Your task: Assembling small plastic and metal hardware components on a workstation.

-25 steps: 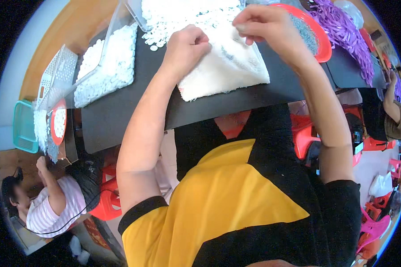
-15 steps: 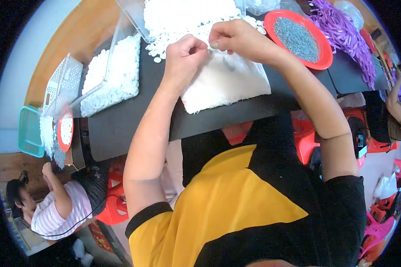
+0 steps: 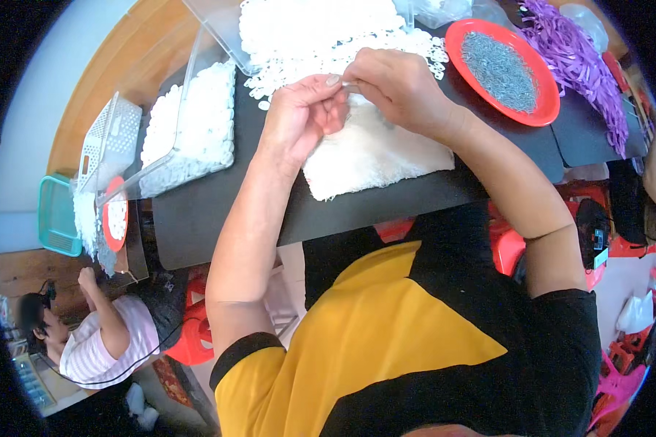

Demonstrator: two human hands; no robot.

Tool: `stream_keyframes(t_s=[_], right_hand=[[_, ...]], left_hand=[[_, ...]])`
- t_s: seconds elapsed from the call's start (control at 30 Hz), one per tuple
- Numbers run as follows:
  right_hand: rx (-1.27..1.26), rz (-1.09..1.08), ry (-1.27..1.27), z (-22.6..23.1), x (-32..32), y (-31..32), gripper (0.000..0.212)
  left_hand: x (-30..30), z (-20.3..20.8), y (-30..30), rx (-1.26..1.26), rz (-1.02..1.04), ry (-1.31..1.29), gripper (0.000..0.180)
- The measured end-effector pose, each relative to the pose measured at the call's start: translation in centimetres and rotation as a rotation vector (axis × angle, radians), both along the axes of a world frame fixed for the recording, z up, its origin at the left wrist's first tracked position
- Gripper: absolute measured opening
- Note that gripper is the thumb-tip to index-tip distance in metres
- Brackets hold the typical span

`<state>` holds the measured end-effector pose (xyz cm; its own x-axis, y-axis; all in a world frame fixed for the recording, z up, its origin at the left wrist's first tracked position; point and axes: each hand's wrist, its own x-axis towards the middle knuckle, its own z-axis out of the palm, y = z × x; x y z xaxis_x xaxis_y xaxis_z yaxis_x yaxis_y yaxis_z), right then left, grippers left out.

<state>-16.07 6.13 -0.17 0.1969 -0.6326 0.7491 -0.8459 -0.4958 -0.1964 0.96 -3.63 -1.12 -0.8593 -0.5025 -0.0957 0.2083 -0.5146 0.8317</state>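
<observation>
My left hand (image 3: 306, 113) and my right hand (image 3: 401, 87) meet fingertip to fingertip above the far edge of a folded white cloth (image 3: 379, 164). Each pinches with thumb and fingers, and a tiny pale thing seems to be between them, too small to name. The left palm is partly turned up with its fingers curled; the right hand's back hides most of its fingertips. Just beyond the hands, small white ring-like pieces (image 3: 321, 33) are heaped and scattered. To the right, a red plate (image 3: 550, 102) holds many thin grey-blue metal pieces (image 3: 499, 69).
Left on the dark table (image 3: 255, 226) stands a clear bin of white pieces (image 3: 189, 131). Beyond it are a white perforated basket (image 3: 116, 138) and a teal basket (image 3: 58, 237). Purple ribbons (image 3: 579, 73) lie far right. Another person (image 3: 109, 335) sits at lower left near red stools (image 3: 191, 339).
My left hand has rolled from a closed, palm-down pinch to a more upturned palm. The right hand has turned its back more toward view. The whole view has shifted slightly.
</observation>
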Motion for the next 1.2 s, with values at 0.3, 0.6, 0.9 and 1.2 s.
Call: stream_keyframes(t_s=[0.3,0.6,0.9,1.2], right_hand=[[0.272,0.094,-0.468,0.2,-0.6,0.3,0.021],[0.056,0.046,-0.226,0.1,-0.2,-0.1,0.03],[0.184,0.219,-0.285,0.9,-0.4,0.7,0.032],[0.367,0.283,-0.525,0.9,-0.6,0.6,0.016]], left_hand=[[-0.2,0.8,0.8,-0.093,0.15,-0.037,0.017],[-0.1,0.8,1.1,-0.017,0.053,0.023,0.012],[0.0,1.3,1.7,-0.051,0.066,0.0,0.012],[0.2,0.4,0.9,-0.047,-0.063,0.005,0.019]])
